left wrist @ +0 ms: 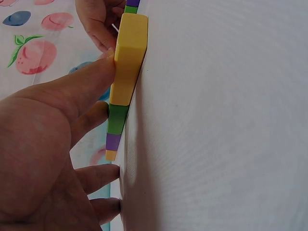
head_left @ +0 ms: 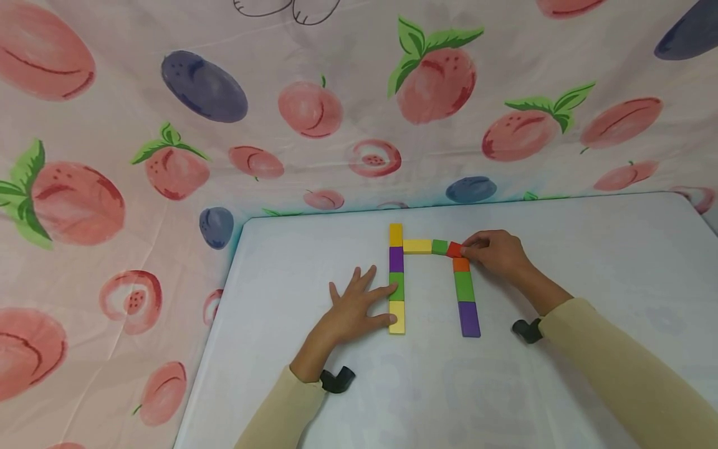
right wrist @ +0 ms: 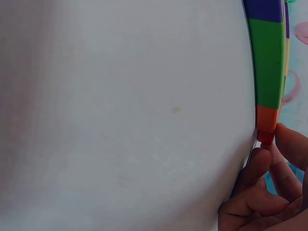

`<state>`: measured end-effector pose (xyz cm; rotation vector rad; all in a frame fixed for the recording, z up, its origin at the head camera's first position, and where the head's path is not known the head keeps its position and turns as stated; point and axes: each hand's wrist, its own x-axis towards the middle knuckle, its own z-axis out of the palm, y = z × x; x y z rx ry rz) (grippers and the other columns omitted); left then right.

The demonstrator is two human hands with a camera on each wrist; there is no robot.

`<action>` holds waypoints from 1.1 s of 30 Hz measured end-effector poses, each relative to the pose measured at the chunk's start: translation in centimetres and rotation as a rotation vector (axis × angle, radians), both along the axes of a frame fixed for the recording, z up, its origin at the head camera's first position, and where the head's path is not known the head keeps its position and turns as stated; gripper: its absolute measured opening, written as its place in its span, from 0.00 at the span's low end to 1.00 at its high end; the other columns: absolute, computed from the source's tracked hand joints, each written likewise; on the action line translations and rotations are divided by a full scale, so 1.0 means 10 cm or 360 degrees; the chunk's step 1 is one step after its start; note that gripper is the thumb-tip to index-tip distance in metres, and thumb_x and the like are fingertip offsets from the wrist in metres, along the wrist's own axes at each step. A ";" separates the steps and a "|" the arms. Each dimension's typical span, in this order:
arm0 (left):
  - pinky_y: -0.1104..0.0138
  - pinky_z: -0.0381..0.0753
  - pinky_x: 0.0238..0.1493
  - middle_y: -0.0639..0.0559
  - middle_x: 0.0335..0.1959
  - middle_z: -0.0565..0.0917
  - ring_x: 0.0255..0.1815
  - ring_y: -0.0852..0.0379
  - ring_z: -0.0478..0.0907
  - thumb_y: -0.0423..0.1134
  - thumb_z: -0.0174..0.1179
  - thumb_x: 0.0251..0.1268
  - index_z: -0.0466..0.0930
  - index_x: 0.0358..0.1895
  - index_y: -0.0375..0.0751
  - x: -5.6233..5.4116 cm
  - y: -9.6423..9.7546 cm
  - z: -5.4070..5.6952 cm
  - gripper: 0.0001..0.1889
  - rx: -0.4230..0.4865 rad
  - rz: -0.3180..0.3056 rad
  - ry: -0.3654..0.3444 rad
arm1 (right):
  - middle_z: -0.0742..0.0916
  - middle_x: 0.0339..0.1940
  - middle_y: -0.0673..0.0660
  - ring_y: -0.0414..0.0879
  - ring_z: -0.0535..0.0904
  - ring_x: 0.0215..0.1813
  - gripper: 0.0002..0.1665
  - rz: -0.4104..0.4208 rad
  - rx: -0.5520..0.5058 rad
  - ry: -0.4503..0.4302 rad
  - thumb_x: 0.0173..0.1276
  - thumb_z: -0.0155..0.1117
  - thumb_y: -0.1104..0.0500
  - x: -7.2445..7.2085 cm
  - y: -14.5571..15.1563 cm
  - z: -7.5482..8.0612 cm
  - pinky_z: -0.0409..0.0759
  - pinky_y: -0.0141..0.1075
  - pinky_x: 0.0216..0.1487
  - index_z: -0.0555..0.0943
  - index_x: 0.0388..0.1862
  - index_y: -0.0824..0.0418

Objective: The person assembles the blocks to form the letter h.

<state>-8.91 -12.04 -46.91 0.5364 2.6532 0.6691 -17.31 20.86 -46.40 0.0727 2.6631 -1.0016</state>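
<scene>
Coloured blocks lie in an arch-like outline on the white table. The left column has a light yellow block nearest me, then green, purple and a deeper yellow block. My left hand is spread, its thumb against the nearest yellow block and its index finger at the green one. Across the top run a yellow block, a small green block and a tilted red block. My right hand pinches the red block at its right end, just above the orange block.
Below the orange block, the right column continues with a green block and a purple block. A fruit-patterned cloth hangs behind and left of the white table. Black wrist mounts sit by both sleeves.
</scene>
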 end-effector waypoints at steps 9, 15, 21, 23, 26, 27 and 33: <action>0.22 0.28 0.69 0.49 0.86 0.50 0.86 0.39 0.37 0.62 0.64 0.66 0.69 0.74 0.70 0.00 0.00 0.00 0.33 0.0011 -0.0002 0.0009 | 0.86 0.50 0.63 0.59 0.74 0.57 0.22 0.0004 -0.0011 -0.0017 0.74 0.64 0.47 -0.01 0.02 0.00 0.79 0.50 0.54 0.85 0.57 0.60; 0.22 0.28 0.69 0.48 0.85 0.50 0.86 0.39 0.37 0.63 0.64 0.66 0.69 0.75 0.70 0.00 0.00 -0.01 0.33 0.0022 -0.0008 0.0011 | 0.85 0.55 0.65 0.61 0.73 0.61 0.24 0.0004 -0.0033 -0.0053 0.74 0.63 0.46 0.00 0.04 0.00 0.78 0.54 0.58 0.84 0.59 0.60; 0.22 0.28 0.70 0.48 0.86 0.49 0.86 0.39 0.37 0.63 0.63 0.66 0.69 0.75 0.70 -0.02 0.01 0.01 0.33 0.0007 -0.0004 -0.0001 | 0.84 0.58 0.65 0.61 0.73 0.62 0.26 0.0019 -0.0079 -0.0082 0.75 0.62 0.45 0.02 0.08 0.02 0.77 0.55 0.62 0.81 0.62 0.60; 0.22 0.28 0.70 0.48 0.86 0.50 0.86 0.39 0.37 0.62 0.64 0.66 0.69 0.75 0.70 -0.03 0.01 0.02 0.33 0.0004 0.0003 -0.0005 | 0.84 0.59 0.64 0.60 0.74 0.62 0.26 0.0022 -0.0090 -0.0074 0.76 0.61 0.45 0.03 0.10 0.04 0.77 0.55 0.62 0.80 0.64 0.59; 0.22 0.29 0.70 0.48 0.86 0.50 0.86 0.39 0.37 0.63 0.64 0.66 0.69 0.75 0.70 -0.04 0.01 0.02 0.33 0.0000 0.0010 -0.0015 | 0.84 0.59 0.64 0.60 0.76 0.62 0.26 0.0023 -0.0092 -0.0026 0.77 0.60 0.45 0.06 0.13 0.08 0.79 0.54 0.61 0.78 0.66 0.57; 0.22 0.29 0.70 0.48 0.86 0.50 0.86 0.39 0.37 0.63 0.64 0.66 0.69 0.75 0.70 -0.04 0.01 0.03 0.33 0.0001 0.0013 -0.0020 | 0.84 0.59 0.64 0.60 0.77 0.62 0.26 0.0030 -0.0083 0.0008 0.77 0.59 0.46 0.08 0.14 0.10 0.80 0.54 0.59 0.78 0.67 0.57; 0.22 0.27 0.70 0.48 0.85 0.50 0.86 0.38 0.37 0.63 0.62 0.67 0.69 0.74 0.70 -0.06 0.00 0.03 0.32 0.0013 0.0036 -0.0046 | 0.84 0.60 0.64 0.62 0.80 0.61 0.27 0.0071 -0.0020 0.0271 0.78 0.60 0.48 0.18 0.23 0.26 0.86 0.53 0.52 0.75 0.70 0.58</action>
